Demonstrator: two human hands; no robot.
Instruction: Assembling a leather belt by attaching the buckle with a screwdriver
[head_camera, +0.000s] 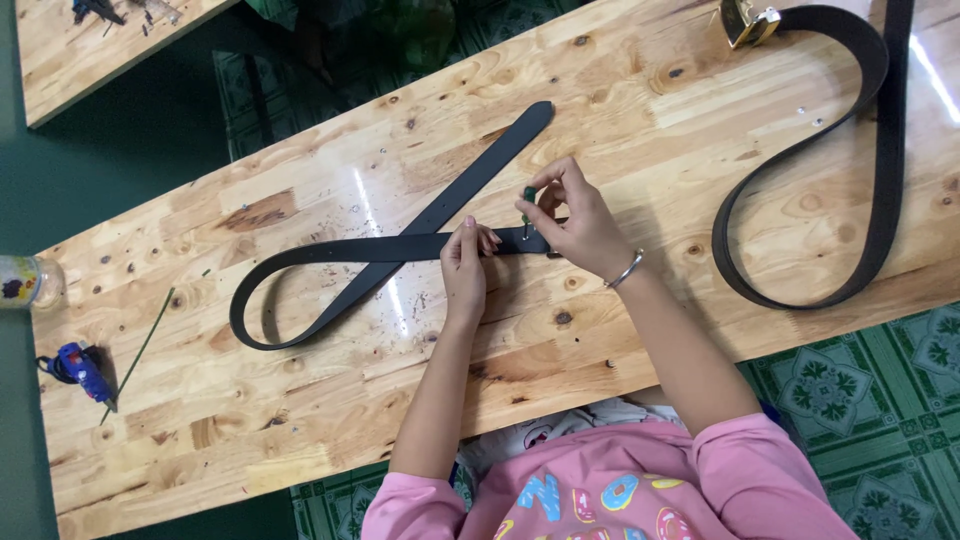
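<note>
A black belt lies looped and crossed over itself on the wooden table. My left hand presses down on the belt's end near the table's middle. My right hand pinches a small green-handled screwdriver, held upright with its tip on the belt end just right of my left fingers. A silver bangle sits on my right wrist. The belt end under both hands is partly hidden.
A second black belt with a gold buckle curls at the table's right. A blue glue gun and a thin green stick lie at the left edge, beside a small jar. Green patterned floor lies below.
</note>
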